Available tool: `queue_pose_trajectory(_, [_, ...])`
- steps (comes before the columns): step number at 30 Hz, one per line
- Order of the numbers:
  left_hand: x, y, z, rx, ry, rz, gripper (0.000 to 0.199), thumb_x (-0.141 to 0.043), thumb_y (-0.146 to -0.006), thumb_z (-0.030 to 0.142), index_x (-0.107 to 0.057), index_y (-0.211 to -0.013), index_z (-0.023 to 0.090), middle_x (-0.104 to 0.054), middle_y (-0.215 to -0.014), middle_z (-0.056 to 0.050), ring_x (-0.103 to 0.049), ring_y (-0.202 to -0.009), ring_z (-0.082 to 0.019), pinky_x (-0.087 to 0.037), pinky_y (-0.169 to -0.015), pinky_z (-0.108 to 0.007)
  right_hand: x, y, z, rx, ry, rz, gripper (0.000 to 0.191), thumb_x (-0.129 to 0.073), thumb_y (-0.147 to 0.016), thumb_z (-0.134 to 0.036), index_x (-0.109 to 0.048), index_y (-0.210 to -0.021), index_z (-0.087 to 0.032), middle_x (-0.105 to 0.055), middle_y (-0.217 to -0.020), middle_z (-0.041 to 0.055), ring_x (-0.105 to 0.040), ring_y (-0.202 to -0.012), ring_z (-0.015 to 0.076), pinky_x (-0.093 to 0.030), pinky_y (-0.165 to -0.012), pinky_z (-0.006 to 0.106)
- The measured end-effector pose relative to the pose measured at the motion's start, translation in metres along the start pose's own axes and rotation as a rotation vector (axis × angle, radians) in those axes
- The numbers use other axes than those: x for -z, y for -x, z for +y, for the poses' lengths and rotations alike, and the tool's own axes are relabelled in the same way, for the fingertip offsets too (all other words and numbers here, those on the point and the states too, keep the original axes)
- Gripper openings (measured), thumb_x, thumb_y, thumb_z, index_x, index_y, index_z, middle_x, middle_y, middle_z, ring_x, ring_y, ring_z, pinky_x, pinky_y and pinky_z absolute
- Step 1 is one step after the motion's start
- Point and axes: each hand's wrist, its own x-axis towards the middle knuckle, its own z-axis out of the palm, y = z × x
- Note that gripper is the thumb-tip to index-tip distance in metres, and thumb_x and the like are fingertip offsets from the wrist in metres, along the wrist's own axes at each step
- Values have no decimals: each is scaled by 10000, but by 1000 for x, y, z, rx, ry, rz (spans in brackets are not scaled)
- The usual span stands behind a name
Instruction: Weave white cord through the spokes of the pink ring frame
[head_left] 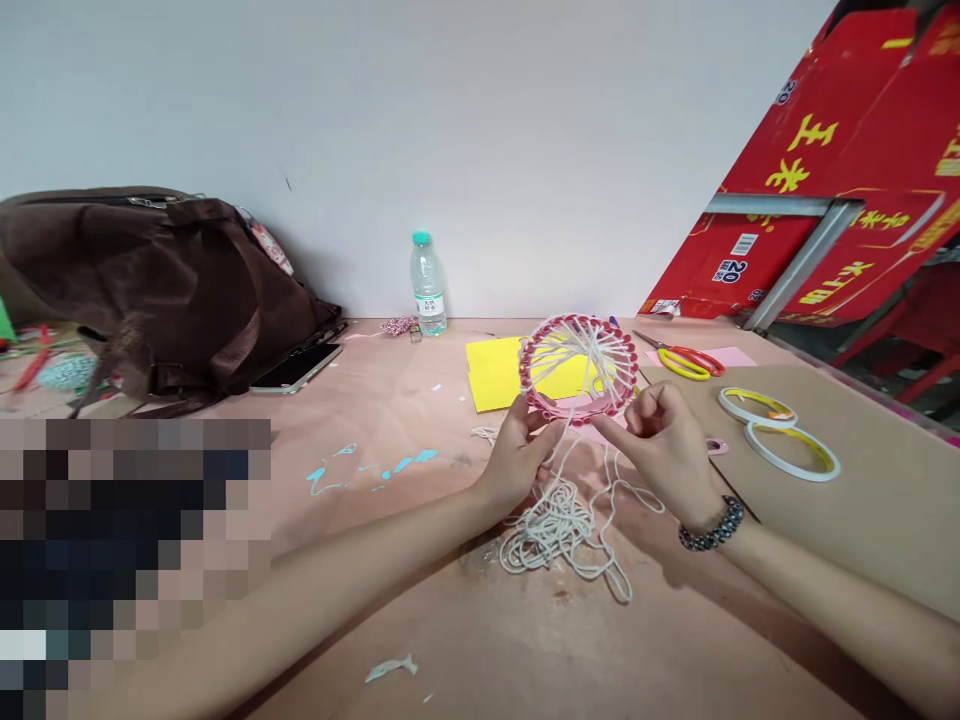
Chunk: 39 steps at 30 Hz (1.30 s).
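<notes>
A round pink ring (634,368) with white cord strung across its inside is held up above the table. My left hand (525,447) grips the ring's lower left edge, its fingers closed round it. At the lower right edge, my right hand (664,440) has its fingers curled, with the thumb near the rim; whether it pinches the ring or the cord is too small to tell. White cord hangs from the ring down to a loose, tangled pile (553,530) on the table below both hands.
Behind the ring lies yellow paper (491,375). Scissors (686,362) and two tape rolls (795,455) are at the right, the rolls on brown board (885,510). A water bottle (429,290), phone (296,368) and dark bag (150,290) stand or lie further left.
</notes>
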Motion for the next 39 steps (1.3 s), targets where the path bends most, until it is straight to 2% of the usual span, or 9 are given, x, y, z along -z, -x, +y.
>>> queue_pose_trajectory(3, [1,-1,1,66,61,-49,423,-654,-763,407,-479,-1124,273,-478,-598,102,-296,-322,-9,-258,-301,-123,-3,-1,-5,-114,-138,-71,340,-715,-737,-325,-416,-862,-220,-473,-718,-35,-402,-507,71,-357,-416,196])
queue_pose_trajectory(9, [3,-6,1,123,215,-66,409,-667,-750,433,-494,-1069,245,-497,-598,85,-292,-316,-2,-200,-302,-134,10,-8,2,-168,-369,-589,443,-649,-788,-359,-493,-1179,-222,-586,-1083,80,-577,-666,120,-481,-511,247])
queue_pose_trajectory(15, [6,-8,7,212,232,-41,363,-629,-765,462,-539,-1021,220,-627,-759,15,-307,-347,6,-162,-324,-137,22,-15,20,91,-6,-436,215,-582,-866,-352,-680,-912,-165,-670,-869,78,-613,-757,167,-500,-625,284])
queue_pose_trajectory(20, [9,-8,12,270,253,-32,475,-625,-708,572,-583,-982,186,-526,-532,42,-279,-337,-34,-174,-331,-169,33,-20,25,228,230,-423,210,-517,-910,-305,-676,-915,-168,-670,-907,72,-606,-765,163,-478,-643,281])
queue_pose_trajectory(26, [13,-15,12,246,242,30,456,-635,-715,538,-586,-973,166,-481,-488,51,-356,-366,-57,-213,-335,-158,83,-34,44,297,568,-307,236,-480,-890,-308,-680,-873,-184,-657,-940,82,-611,-845,210,-472,-733,321])
queue_pose_trajectory(29, [17,-19,10,262,261,8,432,-602,-752,528,-610,-955,147,-459,-464,53,-347,-353,-50,-228,-336,-153,112,-29,43,118,680,-319,242,-506,-844,-337,-692,-820,-183,-677,-855,80,-612,-784,232,-460,-708,341])
queue_pose_trajectory(32, [23,-24,10,320,308,-22,460,-557,-782,548,-637,-966,133,-391,-414,71,-296,-312,-44,-238,-326,-161,121,-3,23,-291,464,-529,218,-579,-794,-363,-702,-847,-192,-689,-880,61,-617,-774,216,-463,-674,306])
queue_pose_trajectory(36, [28,-30,13,219,353,61,335,-593,-794,455,-633,-916,145,-558,-563,35,-329,-331,-24,-225,-306,-151,104,55,-23,-763,-40,-831,186,-630,-767,-349,-674,-813,-174,-644,-692,27,-556,-579,128,-420,-526,220])
queue_pose_trajectory(39, [28,-31,13,186,332,97,317,-610,-778,452,-619,-856,145,-617,-651,17,-359,-344,-25,-285,-319,-163,86,92,-48,-842,-311,-893,162,-686,-740,-321,-635,-727,-168,-627,-684,19,-567,-633,119,-437,-573,204])
